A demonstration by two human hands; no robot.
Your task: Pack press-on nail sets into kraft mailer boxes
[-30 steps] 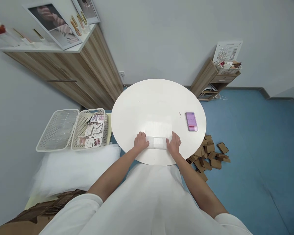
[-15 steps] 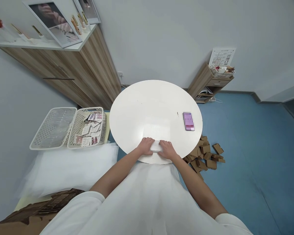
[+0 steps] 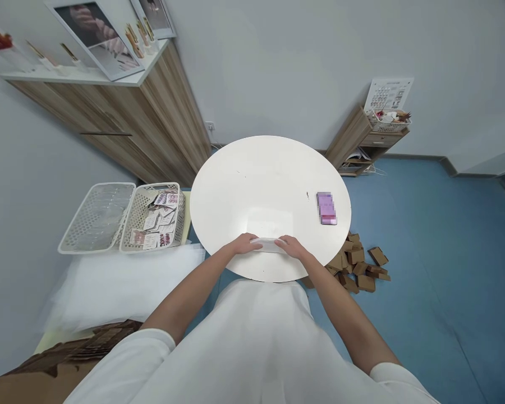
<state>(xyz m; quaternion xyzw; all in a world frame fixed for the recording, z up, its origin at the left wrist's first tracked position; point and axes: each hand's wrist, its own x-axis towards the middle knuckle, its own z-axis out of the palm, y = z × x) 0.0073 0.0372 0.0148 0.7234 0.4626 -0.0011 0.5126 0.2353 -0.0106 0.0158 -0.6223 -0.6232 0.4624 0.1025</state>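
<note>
A white, thin sheet, folded into a flat strip near me, lies at the near side of the round white table. My left hand grips its left end, the thumb along the near side. At the right end, my right hand holds it in the same way, fingers closed. A paler, unfolded part seems to spread on the tabletop just beyond the strip. Whether anything is wrapped inside I cannot tell.
A blurred purple phone-like object lies at the table's right. To the left are a white basket of printed packets, another with clear plastic pieces, and stacked white sheets. Small brown boxes pile on the floor at right.
Both hands have moved apart and slightly away from me. The white strip between them now shows wider and thinner. The whole view has shifted slightly.
</note>
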